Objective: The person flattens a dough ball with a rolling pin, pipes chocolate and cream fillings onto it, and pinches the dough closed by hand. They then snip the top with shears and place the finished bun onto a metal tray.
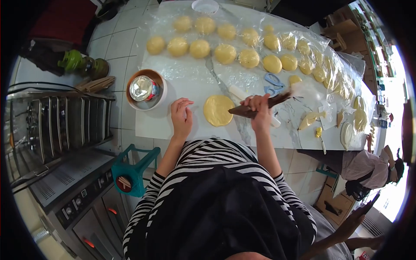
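A flattened round of dough point(218, 111) lies on the white marbled table in front of me. My right hand point(260, 112) is wrapped round a piping bag point(248, 112) with dark brown filling, its tip pointing left at the right edge of the dough. On the other side, my left hand point(181, 118) rests on the table with fingers loosely apart and nothing in them, a short way from the dough. A white rolling pin point(238, 92) lies partly hidden behind my right hand. Just beyond it are blue-handled scissors point(273, 79).
Rows of dough balls point(225, 53) sit under clear plastic sheeting across the far side. A bowl point(164, 93) holding a tin point(143, 88) stands at left. Another piping bag point(312, 119) lies at right, near a person point(368, 167). A green stool point(135, 167) stands below the table's left end.
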A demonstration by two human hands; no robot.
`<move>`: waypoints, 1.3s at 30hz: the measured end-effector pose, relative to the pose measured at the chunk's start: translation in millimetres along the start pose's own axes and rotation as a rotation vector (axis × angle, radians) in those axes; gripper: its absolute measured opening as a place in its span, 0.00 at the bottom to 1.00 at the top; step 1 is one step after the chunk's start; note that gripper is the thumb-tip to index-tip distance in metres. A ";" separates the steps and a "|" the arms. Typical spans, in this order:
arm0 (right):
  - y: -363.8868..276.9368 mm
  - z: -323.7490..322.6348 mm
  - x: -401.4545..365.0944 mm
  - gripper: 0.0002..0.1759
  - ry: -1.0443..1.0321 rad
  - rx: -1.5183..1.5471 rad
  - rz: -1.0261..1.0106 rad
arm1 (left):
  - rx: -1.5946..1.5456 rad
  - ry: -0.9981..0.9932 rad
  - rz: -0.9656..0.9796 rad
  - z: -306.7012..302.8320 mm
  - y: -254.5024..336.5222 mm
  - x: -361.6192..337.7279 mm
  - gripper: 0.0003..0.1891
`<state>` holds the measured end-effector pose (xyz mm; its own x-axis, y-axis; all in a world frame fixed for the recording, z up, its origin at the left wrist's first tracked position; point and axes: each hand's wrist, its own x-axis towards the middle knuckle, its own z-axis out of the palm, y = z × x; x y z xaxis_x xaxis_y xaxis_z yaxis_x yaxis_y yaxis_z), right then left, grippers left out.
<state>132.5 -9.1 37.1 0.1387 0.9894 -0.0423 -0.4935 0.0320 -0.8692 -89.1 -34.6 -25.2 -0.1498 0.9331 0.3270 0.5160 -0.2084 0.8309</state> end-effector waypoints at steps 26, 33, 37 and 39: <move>50.9 -3.2 -3.7 0.07 -0.168 -0.133 -0.074 | -0.008 -0.026 0.010 0.9 -6.1 1.2 0.13; 69.1 10.1 6.5 0.07 -0.282 -0.105 -0.178 | 0.024 -0.025 0.029 2.2 -7.8 0.8 0.12; 69.5 6.8 19.7 0.06 -0.175 -0.094 -0.223 | 0.007 -0.012 0.030 1.3 -8.8 0.8 0.12; 62.7 1.2 17.8 0.06 -0.176 -0.120 -0.229 | -0.001 -0.004 0.030 1.2 -9.2 1.2 0.12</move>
<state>103.0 10.7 -17.6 0.0786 0.9682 0.2377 -0.3605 0.2499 -0.8987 -93.0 -31.2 -33.0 -0.1308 0.9278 0.3494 0.5192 -0.2362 0.8214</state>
